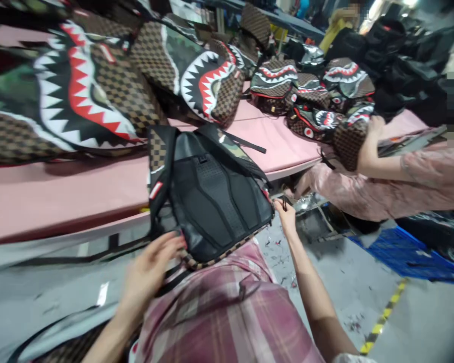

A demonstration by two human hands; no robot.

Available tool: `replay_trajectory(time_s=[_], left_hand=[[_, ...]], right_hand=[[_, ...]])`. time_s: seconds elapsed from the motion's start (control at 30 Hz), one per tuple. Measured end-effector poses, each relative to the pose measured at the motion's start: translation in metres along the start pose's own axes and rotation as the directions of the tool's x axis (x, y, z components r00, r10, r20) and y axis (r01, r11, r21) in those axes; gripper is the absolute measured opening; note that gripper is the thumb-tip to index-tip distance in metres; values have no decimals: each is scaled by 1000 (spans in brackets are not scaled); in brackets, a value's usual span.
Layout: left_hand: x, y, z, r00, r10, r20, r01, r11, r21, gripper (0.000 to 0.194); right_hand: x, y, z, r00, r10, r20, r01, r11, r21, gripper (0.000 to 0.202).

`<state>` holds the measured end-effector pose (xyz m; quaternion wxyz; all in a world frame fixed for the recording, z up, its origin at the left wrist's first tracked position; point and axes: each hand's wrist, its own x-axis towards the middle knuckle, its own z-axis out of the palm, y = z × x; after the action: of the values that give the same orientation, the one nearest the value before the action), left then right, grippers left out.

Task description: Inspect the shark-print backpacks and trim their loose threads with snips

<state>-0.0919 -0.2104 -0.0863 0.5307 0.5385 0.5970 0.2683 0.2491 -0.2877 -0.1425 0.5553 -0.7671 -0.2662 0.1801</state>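
Backpack (212, 196), back panel up, lies aslant between the lap, on plaid cloth (227, 312), and the edge of the pink table (283, 146). Right hand (287, 219) is beside its lower right corner, a small dark tool (284, 203) pinched in the fingers; kind of tool cannot be made out. Left hand (153, 264) is at the lower left corner, fingers bent and blurred; whether the edge is pinched or only touched cannot be told.

Handling, as judged: the checked rim is best supported close to where it is worked, so that the soft panel is not dragged. The tip is best angled away from the padding and piping, as a slip could scratch or nick them. Loose straps are best laid aside from the rim, and the far hand's hold made firm first.

Marks: a red-and-white tag (156, 190) is seen on the strap side; no words can be read. A small dark badge (203, 160) is set high on the panel, also unreadable. Toothed shark-mouth print, camouflage and brown check are shown on the other bags (208, 78). Round red-and-white patches (308, 132) are seen farther along; no brand name is legible.
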Motion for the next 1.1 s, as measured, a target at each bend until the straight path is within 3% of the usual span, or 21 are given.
replay_trajectory(time_s=[0.03,0.1,0.2,0.3,0.47,0.53,0.63,0.77,0.87,1.0,1.1], left_hand=[[2,8,18,991,-107,81,122,973,-198,50],[19,20,52,955,-295,24,272,844,-462,46],[56,26,76,927,-376,-17,308,784,-539,43],[65,20,72,910,-415,13,352,754,-555,42],[14,1,68,901,-361,239,433,725,-536,37],[8,-3,67,876,-360,321,481,701,-527,36],[35,0,57,864,-402,303,503,657,-561,27],[76,11,44,894,-374,246,436,599,-672,18],[81,17,39,897,-308,317,439,542,-716,22],[79,19,32,857,-232,460,513,467,-720,41],[83,20,30,847,-207,489,525,468,-711,46]], right_hand=[[6,-3,6,999,-10,36,10,1000,-8,41],[14,-7,18,996,-36,87,41,997,-63,42],[19,-2,28,992,-72,99,86,986,-142,40],[17,7,30,996,-61,61,69,987,-144,43],[13,13,29,1000,-21,12,23,988,-155,48],[13,12,29,999,-19,28,23,987,-161,49],[13,10,32,997,-28,66,39,983,-177,49],[8,12,37,999,-17,50,27,976,-215,50],[5,15,40,1000,23,10,-20,977,-213,51],[0,17,42,1000,14,8,-12,978,-206,51],[-3,15,42,1000,10,15,-6,974,-227,49]])
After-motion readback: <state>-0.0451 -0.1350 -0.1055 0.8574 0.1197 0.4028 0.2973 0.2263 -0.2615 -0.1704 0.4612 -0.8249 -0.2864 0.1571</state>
